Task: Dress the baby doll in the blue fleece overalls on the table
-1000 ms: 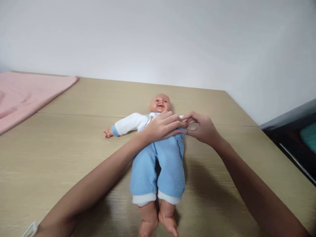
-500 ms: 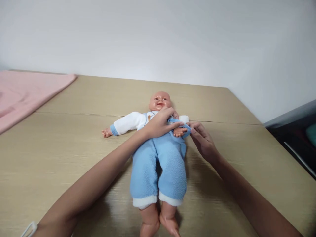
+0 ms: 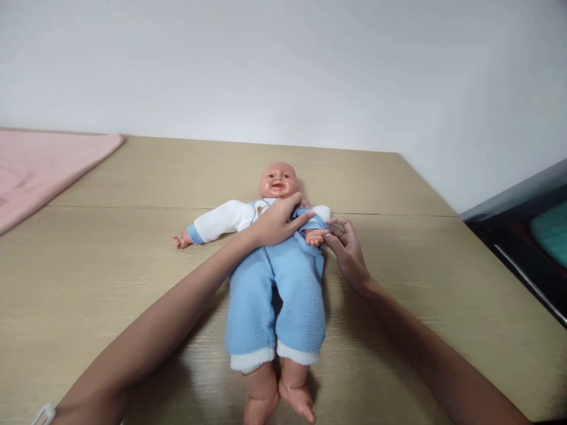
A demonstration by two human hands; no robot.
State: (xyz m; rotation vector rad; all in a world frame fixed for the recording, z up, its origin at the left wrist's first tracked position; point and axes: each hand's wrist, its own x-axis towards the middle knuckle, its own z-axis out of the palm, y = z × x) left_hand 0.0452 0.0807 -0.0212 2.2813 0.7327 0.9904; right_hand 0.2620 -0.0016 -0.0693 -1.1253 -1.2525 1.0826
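Note:
A baby doll [image 3: 274, 265] in a blue and white fleece outfit lies on its back, feet toward me. Its arm on the left side is stretched out in a white sleeve [image 3: 224, 217] with a blue cuff. My left hand [image 3: 278, 221] lies across the doll's chest, fingers closed on the sleeve of the other arm. At that sleeve's blue cuff [image 3: 315, 224], the thumb and fingertips of my right hand [image 3: 348, 248] pinch the edge. The doll's small hand [image 3: 314, 237] pokes out of the cuff, beside my right thumb.
The doll rests on a light wooden table [image 3: 133, 283] with a seam running across it. Pink cloth [image 3: 48, 168] is spread at the far left. A pale wall [image 3: 283, 71] rises behind the table. Something dark with a green patch [image 3: 549, 236] stands beyond the right edge.
The blue cuff, stretched out toward my right hand before, now sits closer around the doll's wrist. My right hand has come slightly nearer the doll. The whole view has shifted a little.

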